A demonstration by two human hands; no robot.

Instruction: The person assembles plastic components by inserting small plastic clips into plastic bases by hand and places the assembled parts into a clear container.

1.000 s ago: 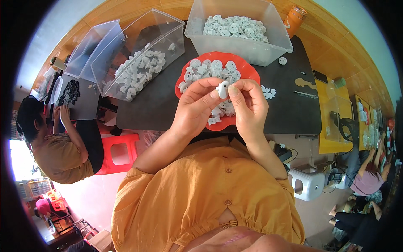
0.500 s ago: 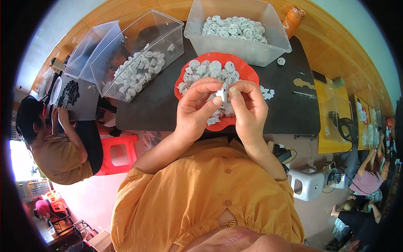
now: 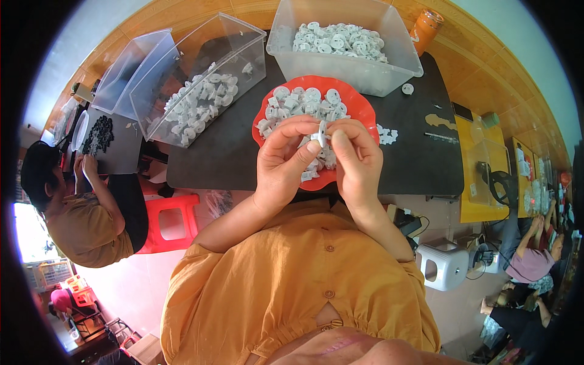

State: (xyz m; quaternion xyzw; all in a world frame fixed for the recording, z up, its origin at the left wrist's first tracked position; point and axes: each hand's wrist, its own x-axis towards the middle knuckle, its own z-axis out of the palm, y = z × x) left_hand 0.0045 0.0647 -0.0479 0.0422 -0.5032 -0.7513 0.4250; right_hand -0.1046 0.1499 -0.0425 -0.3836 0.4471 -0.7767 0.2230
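Over the red scalloped bowl (image 3: 364,111), my left hand (image 3: 281,155) pinches a small white plastic part (image 3: 322,131) between thumb and fingers. The part stands on edge, its round disc seen nearly side-on. My right hand (image 3: 359,161) is closed against the part's right side, thumb and index finger pressed together there. Whether a second tiny piece sits in that pinch is hidden. Loose white plastic parts (image 3: 312,95) of similar look fill the bowl below both hands.
Behind the bowl stands a clear bin (image 3: 340,72) of white parts; a tilted clear bin (image 3: 243,79) lies left. Small white pieces (image 3: 387,134) rest on the dark table (image 3: 420,164) at right. A co-worker (image 3: 91,225) sits left by a red stool (image 3: 170,222); a grey stool (image 3: 443,264) stands right.
My right hand has shifted slightly left and its thumb has drawn up toward the index finger. The white plastic part has turned a little and now stands more edge-on.
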